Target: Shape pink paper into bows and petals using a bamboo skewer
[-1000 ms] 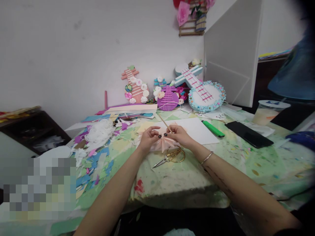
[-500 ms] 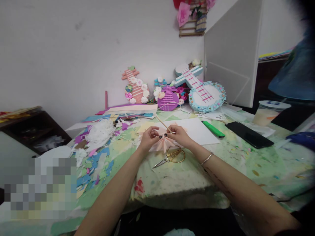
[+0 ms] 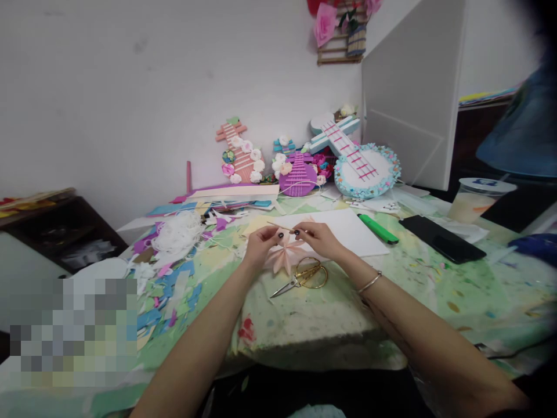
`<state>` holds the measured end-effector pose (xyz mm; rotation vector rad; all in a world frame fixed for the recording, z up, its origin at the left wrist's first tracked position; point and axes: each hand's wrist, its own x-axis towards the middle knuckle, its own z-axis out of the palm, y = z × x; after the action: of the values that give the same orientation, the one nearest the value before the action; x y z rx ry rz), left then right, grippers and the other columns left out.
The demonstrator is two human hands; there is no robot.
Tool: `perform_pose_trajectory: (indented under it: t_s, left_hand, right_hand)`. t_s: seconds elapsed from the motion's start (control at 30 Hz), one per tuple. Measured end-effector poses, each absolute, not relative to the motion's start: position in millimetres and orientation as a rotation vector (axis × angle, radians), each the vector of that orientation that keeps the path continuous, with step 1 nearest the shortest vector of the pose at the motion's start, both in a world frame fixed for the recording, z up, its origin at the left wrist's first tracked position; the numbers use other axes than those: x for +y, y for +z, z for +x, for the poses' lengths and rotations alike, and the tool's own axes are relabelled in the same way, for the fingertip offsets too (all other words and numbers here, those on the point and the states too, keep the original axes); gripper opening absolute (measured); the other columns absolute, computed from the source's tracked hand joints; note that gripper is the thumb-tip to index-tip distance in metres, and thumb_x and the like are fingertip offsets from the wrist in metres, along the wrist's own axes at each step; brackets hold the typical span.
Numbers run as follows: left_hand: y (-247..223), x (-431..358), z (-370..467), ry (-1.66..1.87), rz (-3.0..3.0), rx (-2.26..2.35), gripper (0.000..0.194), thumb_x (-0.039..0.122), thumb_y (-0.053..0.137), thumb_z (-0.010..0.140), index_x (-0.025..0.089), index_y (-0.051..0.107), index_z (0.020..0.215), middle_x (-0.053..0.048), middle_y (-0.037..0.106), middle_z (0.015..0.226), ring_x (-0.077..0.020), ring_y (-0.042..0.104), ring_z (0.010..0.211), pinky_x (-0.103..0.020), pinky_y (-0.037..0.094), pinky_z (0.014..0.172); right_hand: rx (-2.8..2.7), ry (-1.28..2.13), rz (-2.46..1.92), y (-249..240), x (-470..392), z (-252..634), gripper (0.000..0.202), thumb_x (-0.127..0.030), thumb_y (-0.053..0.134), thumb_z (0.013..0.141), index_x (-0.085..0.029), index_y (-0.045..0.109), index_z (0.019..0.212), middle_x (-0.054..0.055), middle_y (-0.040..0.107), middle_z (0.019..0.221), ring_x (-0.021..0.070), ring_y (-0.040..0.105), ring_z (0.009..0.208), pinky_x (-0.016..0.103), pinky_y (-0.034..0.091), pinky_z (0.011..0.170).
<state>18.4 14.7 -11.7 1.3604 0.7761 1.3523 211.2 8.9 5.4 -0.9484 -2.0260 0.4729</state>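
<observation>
Both of my hands are close together over a pale pink paper flower (image 3: 285, 258) with pointed petals, at the near edge of a white board. My left hand (image 3: 260, 247) is closed in a pinch at the flower's upper edge; its fingertips partly hide what they grip. Between the thumb and fingers of my right hand (image 3: 318, 238) is a thin wooden stick (image 3: 278, 225), its free end pointing left over my left fingers. Gold-handled scissors (image 3: 300, 280) lie just in front of the flower, blades toward the left.
The white board (image 3: 354, 235) lies behind my right hand, with a green marker-like tool (image 3: 378, 229) and a black phone (image 3: 441, 238) to its right. White string (image 3: 178, 232) and paper scraps (image 3: 174, 290) cover the left side. Decorated instrument models (image 3: 368, 171) lean on the wall.
The stick has tipped down from a steep slant to nearly level across my fingers. My hands have shifted slightly, and more of the flower's petals show beneath them.
</observation>
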Motion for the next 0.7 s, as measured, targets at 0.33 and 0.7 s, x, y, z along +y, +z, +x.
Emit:
perform_pose_trajectory:
  t_s: [0.33,0.7]
  left_hand:
    - [-5.7,10.8,18.0,1.309,1.348,0.799,0.028,0.024,0.078,0.058,0.013,0.072,0.083,-0.004,0.069,0.071,-0.0114,0.057,0.060,-0.024,0.045,0.060]
    - [-7.5,11.7,16.4,1.332,1.377,0.809,0.027,0.029,0.076,0.061,0.013,0.073,0.083,-0.003,0.066,0.067,-0.0097,0.054,0.059,-0.022,0.043,0.059]
  right_hand:
    - [-2.107,0.201,-1.034,5.1,10.3,216.5,0.026,-0.012,0.047,0.083,-0.018,0.070,0.093,0.007,0.067,0.080,0.0171,0.058,0.075,0.028,0.040,0.070]
    - [-2.076,-0.016,-1.114,1.8,10.0,215.3,0.025,-0.014,0.047,0.086,-0.019,0.070,0.093,0.007,0.068,0.088,0.0181,0.059,0.086,0.029,0.041,0.077]
